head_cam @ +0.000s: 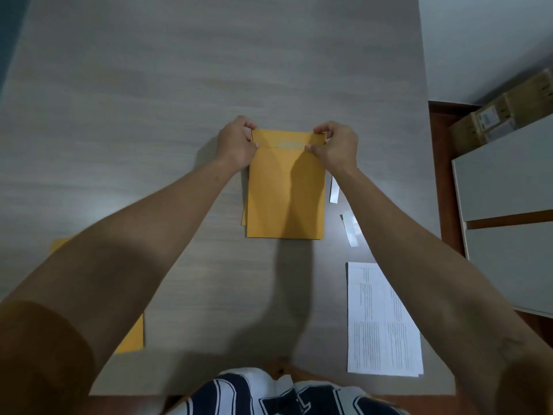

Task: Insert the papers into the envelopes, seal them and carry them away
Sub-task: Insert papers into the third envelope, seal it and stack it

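Envelope: the top yellow envelope (285,190) lies flat mid-worktop (149,85), squared on another beneath it, likely so the flap folds against a firm surface.
Flap: the flap (287,138) is folded over towards the body, adhesive band apparently facing down, ready for sealing.
Left hand: the left hand (236,143) pinches the flap's left corner, thumb on the fold, arm stretched forward.
Right hand: the right hand (335,145) is closed on the right corner, mirrored pose.
Backing strips: peeled strips (335,190) lie just right of the envelope, out of the way.
Papers: the printed papers (383,322) wait near the right edge.
Spare envelope: another envelope (131,336) sits under the left forearm.
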